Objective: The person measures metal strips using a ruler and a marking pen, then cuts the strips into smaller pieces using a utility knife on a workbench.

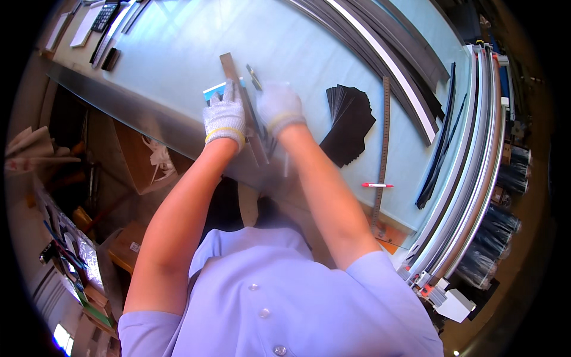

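Observation:
My left hand, in a white knit glove with a yellow cuff band, lies with fingers stretched out over a flat metal strip. Under its fingertips shows a blue-and-white piece, partly covered. Close beside it, my right hand wears a similar glove and is smeared by motion, its fingers unreadable. At its upper left edge is a thin dark tool, perhaps a cutter; whether the hand grips it is unclear. Between and below the hands, dark and pale strips run toward the table's near edge, partly blurred.
Fanned black sheets lie right of my hands on the glass-like tabletop. Beyond are a long ruler, a red-and-white marker and long dark strips. A calculator sits far left. Metal rails edge the right side.

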Tool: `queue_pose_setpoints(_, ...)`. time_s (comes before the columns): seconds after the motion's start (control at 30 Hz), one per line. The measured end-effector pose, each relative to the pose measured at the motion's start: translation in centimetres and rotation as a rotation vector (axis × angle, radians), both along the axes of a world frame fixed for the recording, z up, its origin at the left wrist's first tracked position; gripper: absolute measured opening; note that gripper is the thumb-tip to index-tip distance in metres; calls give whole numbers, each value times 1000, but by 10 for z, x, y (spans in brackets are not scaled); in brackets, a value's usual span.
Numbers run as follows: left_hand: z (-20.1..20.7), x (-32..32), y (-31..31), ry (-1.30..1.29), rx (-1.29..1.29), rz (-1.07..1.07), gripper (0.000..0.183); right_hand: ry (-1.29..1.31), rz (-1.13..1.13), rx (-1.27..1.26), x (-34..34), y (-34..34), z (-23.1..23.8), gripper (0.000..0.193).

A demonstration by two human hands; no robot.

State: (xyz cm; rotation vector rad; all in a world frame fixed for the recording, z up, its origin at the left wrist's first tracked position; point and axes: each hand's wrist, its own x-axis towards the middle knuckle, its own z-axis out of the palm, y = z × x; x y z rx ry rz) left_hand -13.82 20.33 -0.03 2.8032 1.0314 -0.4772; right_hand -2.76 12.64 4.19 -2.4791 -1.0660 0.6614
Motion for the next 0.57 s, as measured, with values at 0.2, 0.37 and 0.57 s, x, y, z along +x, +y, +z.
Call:
queue_pose_setpoints(0.2,-14,-5,1,-58,62,0,89,30,22,1,-33,-13,-17,47)
queue_pose_setpoints(0.37,15,0,-5,21,-60,13,103,105,-136,0,-73,-84,-12,51)
queue_pose_setpoints(0.57,19,-31,10,-62,-122,14,127,174,-452,483,-61,-170,-27,51)
